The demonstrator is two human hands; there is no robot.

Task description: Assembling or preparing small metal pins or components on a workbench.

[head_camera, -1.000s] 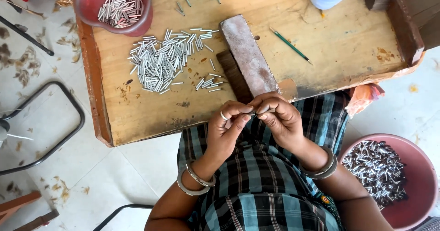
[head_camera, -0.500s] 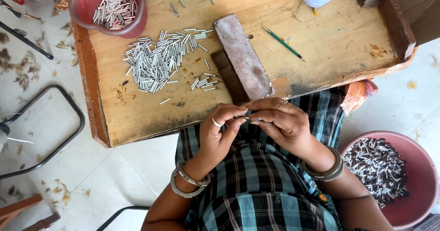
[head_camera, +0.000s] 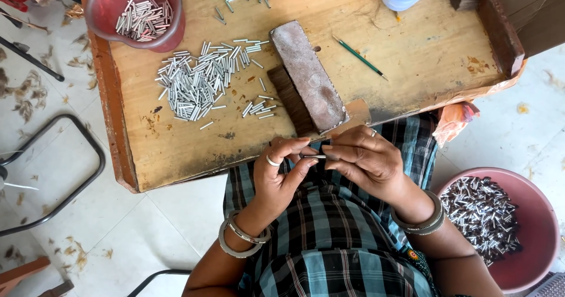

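Both hands (head_camera: 329, 167) on metal tube (head_camera: 313, 156)

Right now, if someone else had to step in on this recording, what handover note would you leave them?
Left hand and right hand together pinch one small metal tube over the lap, at the board's near edge.
Loose pile of metal tubes lies on the wooden board, left of the grey block; more sit in the red bowl.
The pink tub at the right holds many dark-tipped pieces.
Left: the loose pile is still large.
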